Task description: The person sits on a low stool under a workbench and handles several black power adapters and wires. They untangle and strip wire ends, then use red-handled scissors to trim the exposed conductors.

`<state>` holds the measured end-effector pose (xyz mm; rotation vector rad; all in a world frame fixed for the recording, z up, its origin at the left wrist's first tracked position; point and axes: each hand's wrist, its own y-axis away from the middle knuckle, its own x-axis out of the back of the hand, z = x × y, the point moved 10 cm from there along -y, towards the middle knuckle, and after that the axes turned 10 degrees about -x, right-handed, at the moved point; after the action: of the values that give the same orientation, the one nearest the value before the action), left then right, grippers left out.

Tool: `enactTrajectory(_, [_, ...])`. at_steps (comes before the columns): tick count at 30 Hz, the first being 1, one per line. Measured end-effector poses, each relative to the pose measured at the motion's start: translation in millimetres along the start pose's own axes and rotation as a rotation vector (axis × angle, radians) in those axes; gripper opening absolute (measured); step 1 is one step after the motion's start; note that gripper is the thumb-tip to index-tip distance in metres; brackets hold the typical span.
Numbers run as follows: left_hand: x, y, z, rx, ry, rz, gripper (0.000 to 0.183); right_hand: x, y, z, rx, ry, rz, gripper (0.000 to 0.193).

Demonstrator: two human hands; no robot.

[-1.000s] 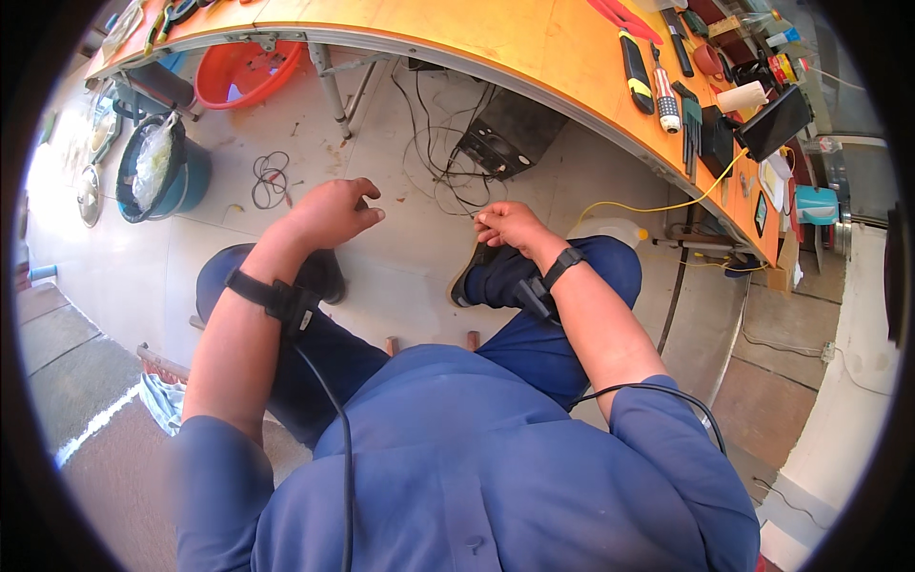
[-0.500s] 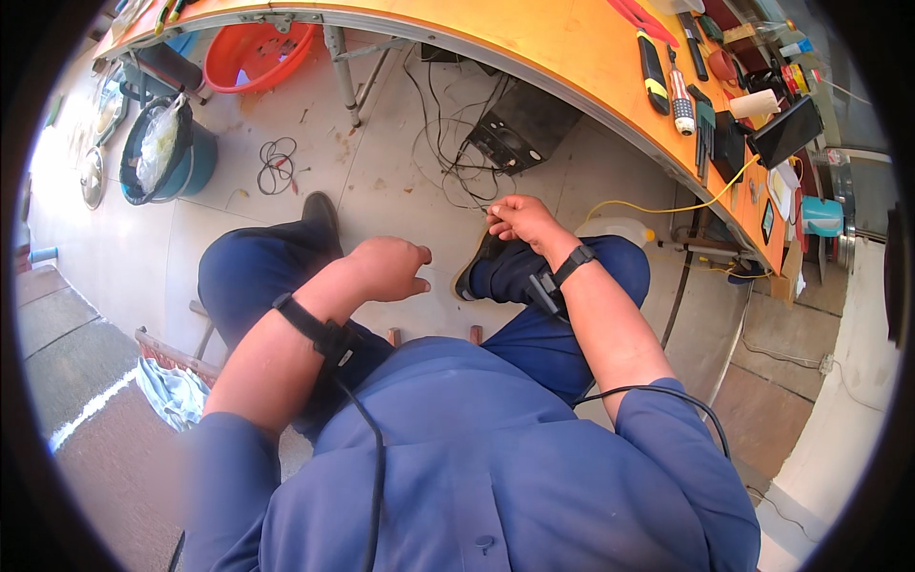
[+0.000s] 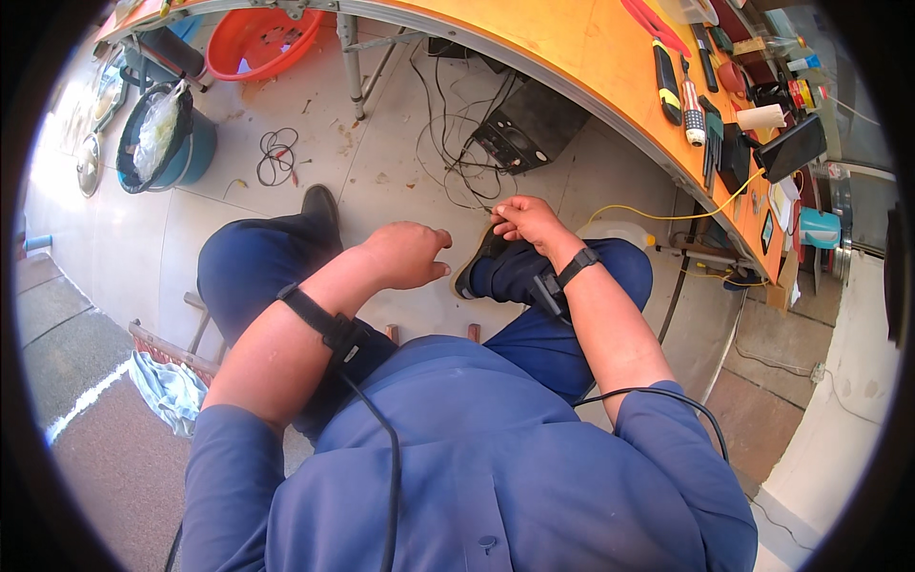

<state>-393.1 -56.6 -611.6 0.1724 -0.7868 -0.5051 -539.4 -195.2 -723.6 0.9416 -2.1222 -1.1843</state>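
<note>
The person sat over a concrete floor (image 3: 238, 219), knees apart, with the orange desk (image 3: 572, 48) curving across the top of the view. The right hand (image 3: 527, 218) was closed in a pinch on a thin dark wire (image 3: 456, 162), fingers bunched just above the black shoe (image 3: 479, 267) of the right foot; what exactly lay between the fingertips was too small to tell. The wire ran from that hand back into a tangle of cables near a black box (image 3: 530, 133) lying under the desk. The left hand (image 3: 410, 254) hovered empty over the gap between the knees, fingers loosely curled and slightly spread, touching nothing. A black strap with a cable sat on each wrist. Further left on the floor stood a blue bucket (image 3: 164, 143) and an orange basin (image 3: 255, 43), with a small coil of wire (image 3: 277, 155) between them and the left foot.
</note>
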Motion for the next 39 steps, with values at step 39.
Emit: enactTrajectory(39, [-3.5, 0.4, -5.0, 0.008, -0.011, 0.010, 0.043, 4.5, 1.4, 1.6, 0.000, -0.013, 0.013, 0.019])
